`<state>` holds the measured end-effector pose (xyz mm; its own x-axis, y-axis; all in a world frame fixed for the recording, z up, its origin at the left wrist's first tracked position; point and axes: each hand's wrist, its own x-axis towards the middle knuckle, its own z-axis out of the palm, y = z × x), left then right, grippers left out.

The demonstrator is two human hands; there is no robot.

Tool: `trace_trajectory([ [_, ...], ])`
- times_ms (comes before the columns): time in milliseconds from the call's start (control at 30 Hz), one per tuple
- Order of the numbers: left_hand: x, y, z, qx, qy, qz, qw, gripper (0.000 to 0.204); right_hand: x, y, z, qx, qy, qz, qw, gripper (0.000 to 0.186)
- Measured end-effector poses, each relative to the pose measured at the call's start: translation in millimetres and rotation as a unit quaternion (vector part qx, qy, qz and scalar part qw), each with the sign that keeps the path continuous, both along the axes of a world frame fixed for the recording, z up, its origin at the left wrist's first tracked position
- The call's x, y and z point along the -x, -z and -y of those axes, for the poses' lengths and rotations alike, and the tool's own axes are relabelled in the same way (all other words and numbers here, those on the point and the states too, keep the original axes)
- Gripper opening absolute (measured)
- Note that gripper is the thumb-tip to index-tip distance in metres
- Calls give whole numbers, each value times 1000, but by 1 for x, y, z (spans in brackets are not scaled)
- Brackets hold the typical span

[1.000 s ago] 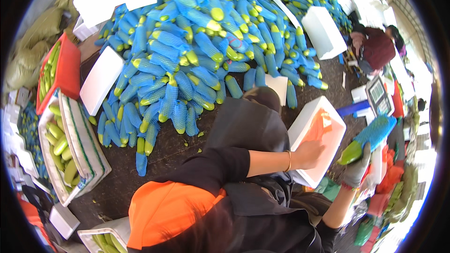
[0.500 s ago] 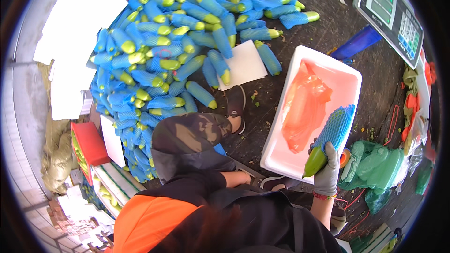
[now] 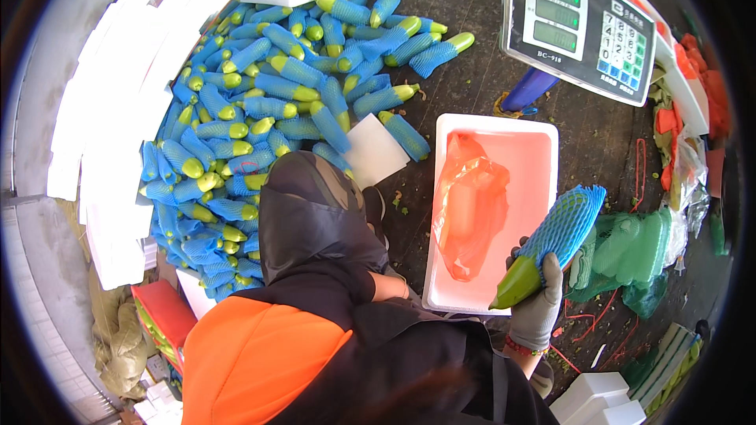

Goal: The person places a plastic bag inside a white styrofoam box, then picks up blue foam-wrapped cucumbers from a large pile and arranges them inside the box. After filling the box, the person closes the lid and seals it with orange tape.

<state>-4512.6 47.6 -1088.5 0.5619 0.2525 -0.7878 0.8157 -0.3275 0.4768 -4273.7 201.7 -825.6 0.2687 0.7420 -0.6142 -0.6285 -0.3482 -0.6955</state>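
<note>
My gloved right hand (image 3: 534, 308) grips a long green gourd (image 3: 516, 282) with a blue foam mesh sleeve (image 3: 569, 220) over its upper part, held above the right edge of a white foam box (image 3: 534, 157). Inside the box lies a crumpled orange plastic bag (image 3: 472, 205). Only a bare piece of my left forearm (image 3: 387, 287) shows beside my bent knee; the fingers of my left hand (image 3: 398, 291) are hidden.
A heap of mesh-sleeved gourds (image 3: 236, 126) lies left and behind. White foam sheets (image 3: 118, 94), a red crate (image 3: 164, 308), a scale display (image 3: 579, 24) on a blue post, a green net bag (image 3: 618, 256) and foam boxes (image 3: 594, 401) surround me.
The view has swung downward. My left hand, over the box a second ago, has drawn back out of sight. My right hand still holds the gourd, now beside the box.
</note>
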Motion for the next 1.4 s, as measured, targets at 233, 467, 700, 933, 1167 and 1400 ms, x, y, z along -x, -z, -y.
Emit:
trace_trajectory([
  [233, 28, 15, 4, -87, 77, 48, 992, 27, 70, 3, 80, -81, 13, 73, 994, 51],
  [467, 37, -157, -60, -274, 140, 50, 950, 31, 140, -17, 131, -158, -130, 145, 968, 40],
  [700, 130, -324, -71, 62, -382, 676, 628, 70, 216, -89, 148, -326, -137, 385, 853, 68],
  [933, 234, -296, -142, -50, -505, 733, 454, 60, 241, -114, 116, -388, -285, 650, 588, 80],
  [1167, 402, -92, -257, -383, -465, 115, 790, 66, 161, 4, 12, -166, -290, 563, 756, 56],
  [1400, 419, 1, -409, -345, -220, -178, 895, 23, 78, 257, -73, -30, -261, 634, 727, 55],
])
